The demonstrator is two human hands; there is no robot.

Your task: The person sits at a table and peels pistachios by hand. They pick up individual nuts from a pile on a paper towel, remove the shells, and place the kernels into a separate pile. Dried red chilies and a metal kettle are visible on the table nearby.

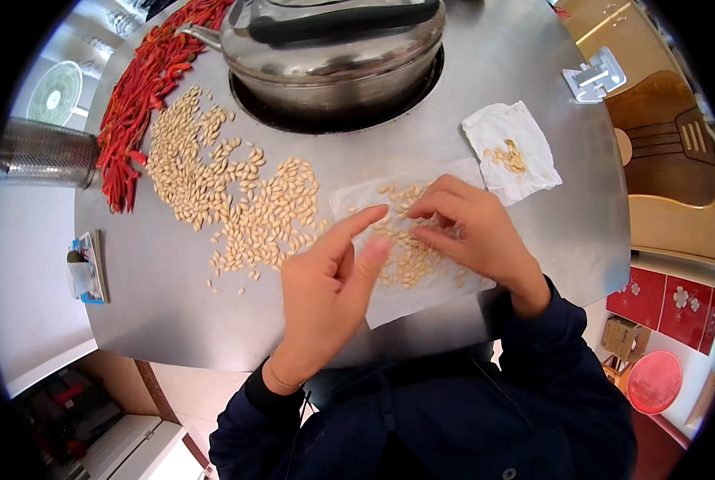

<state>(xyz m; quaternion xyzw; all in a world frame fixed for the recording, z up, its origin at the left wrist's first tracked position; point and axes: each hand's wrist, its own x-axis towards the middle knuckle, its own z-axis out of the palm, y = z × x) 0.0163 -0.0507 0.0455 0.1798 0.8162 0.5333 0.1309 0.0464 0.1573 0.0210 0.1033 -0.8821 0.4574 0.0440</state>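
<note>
The round metal bench [177, 328] carries a white sheet [389, 310] beside its near edge, right of centre, with pale seeds [405, 268] scattered across it. Both hands work above this sheet. The left hand [321, 288] enters from the near edge; its index finger and thumb are spread well apart, and the gap between them shows no object held. The right hand [473, 228] is over the right half of the sheet, fingers curled and thumb drawn near the fingertips — whether a seed is gripped there cannot be told. A larger seed spread [269, 212] lies directly on the bench, left of the sheet, extending toward the far left. Red chillies [137, 92] form a long heap along the far-left edge. A metal kettle [333, 68] with a black handle stands toward the far edge — at a dark, round opening [325, 124]. Toward the right edge, just beyond the sheet, a crumpled white tissue [497, 120] bears a small seed cluster [509, 157]. A white bracket-shaped item [596, 76] is positioned at the far-right edge.
</note>
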